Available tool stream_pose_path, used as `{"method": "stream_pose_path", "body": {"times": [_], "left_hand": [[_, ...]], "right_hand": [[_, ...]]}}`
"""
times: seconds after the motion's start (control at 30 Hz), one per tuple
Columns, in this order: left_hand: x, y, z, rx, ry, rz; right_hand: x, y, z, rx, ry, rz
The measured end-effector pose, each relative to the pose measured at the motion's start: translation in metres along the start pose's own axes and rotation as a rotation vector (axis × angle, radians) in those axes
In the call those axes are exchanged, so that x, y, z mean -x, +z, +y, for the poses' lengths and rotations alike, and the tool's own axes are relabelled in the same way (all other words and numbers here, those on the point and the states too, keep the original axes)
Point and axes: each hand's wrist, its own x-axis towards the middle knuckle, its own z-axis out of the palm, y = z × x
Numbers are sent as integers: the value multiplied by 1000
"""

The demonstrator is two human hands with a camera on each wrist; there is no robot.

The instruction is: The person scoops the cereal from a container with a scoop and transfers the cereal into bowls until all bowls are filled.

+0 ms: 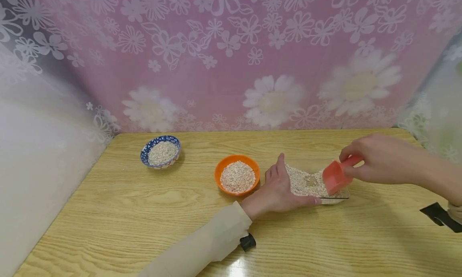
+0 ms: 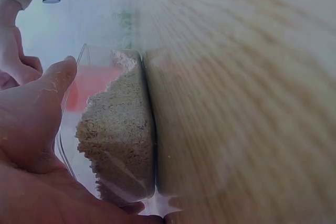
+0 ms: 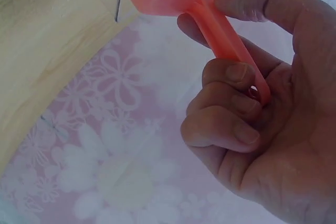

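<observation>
My right hand (image 1: 382, 158) grips the handle of a pink scoop (image 1: 333, 178), its fingers wrapped round it in the right wrist view. The scoop's head is tipped down into a clear rectangular container (image 1: 337, 197) of oat flakes (image 1: 299, 182). At the container's left end, my left hand (image 1: 276, 191) holds it, thumb along the near rim and fingers along the end. Through the clear wall in the left wrist view, the oats (image 2: 121, 129) slope unevenly, with the scoop showing pink behind. In the head view, a bare patch of container bottom shows among the flakes.
Just left of my left hand stands an orange bowl (image 1: 219, 180) with oat flakes in it. Farther back at the left is a blue-and-white patterned bowl (image 1: 145, 152), also holding flakes. A flowered curtain (image 1: 202, 76) hangs behind the wooden table (image 1: 144, 213).
</observation>
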Motion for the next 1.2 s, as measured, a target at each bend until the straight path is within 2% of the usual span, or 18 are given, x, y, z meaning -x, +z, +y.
{"method": "stream_pose_path", "body": {"times": [0.17, 0.3, 0.4, 0.5, 0.6, 0.8, 1.03, 1.2], "left_hand": [[-1, 0, 0, -20, 6, 5], [-2, -1, 0, -33, 16, 6], [-2, -1, 0, -36, 26, 4], [-2, -1, -1, -33, 26, 2], [-2, -1, -1, -27, 26, -2], [-2, -1, -2, -21, 37, -9], [-1, -2, -1, -36, 40, -5], [0, -2, -1, -43, 41, -3]], "right_hand": [[-1, 8, 3, -74, 15, -63], [5, 19, 10, -156, 27, -29], [13, 31, 15, -278, 60, -25], [19, 46, 17, -413, 56, 1], [21, 59, 13, -475, 43, 49], [19, 76, 4, -480, -2, 171], [13, 86, 0, -413, -190, 366], [12, 89, 0, -429, -271, 414]]}}
